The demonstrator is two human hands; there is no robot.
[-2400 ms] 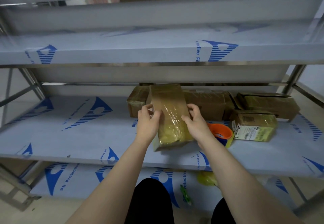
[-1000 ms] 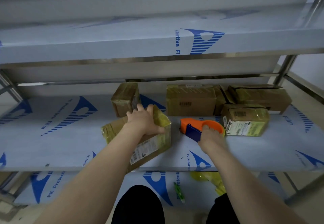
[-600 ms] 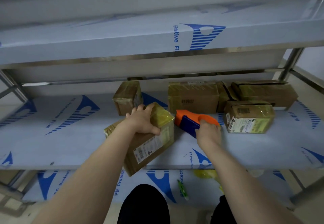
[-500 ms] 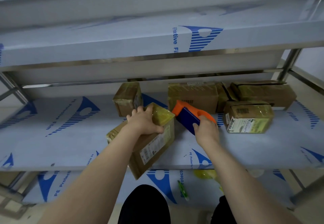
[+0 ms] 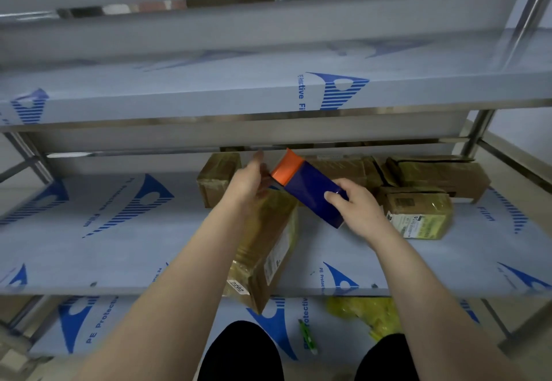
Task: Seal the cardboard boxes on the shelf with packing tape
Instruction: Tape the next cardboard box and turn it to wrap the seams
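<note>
Overhanging front edge of blue-filmed metal shelf (image 5: pixel 104 249): taped brown cardboard box (image 5: pixel 268 249); right hand (image 5: pixel 360 212), grip curled round blue-and-orange tape dispenser (image 5: pixel 310 192), now raised over it; left hand (image 5: pixel 246 182), grip spread, lifted off; taped cartons (image 5: pixel 418 216) behind.

The light is soft, even and rather dim, with a cool bluish cast over the middle shelf (image 5: pixel 104 249). The upper shelf (image 5: pixel 179 94) throws a broad, faint shadow across the rear of that deck. Thin glints break along the steel rail (image 5: pixel 239 0) at the top centre. Wide-angle bending curves the straight edges towards the left and right borders. The left hand (image 5: pixel 248 177) is smeared, probably by motion, whereas the tape dispenser (image 5: pixel 310 198) stays crisp with a small sheen.
</note>
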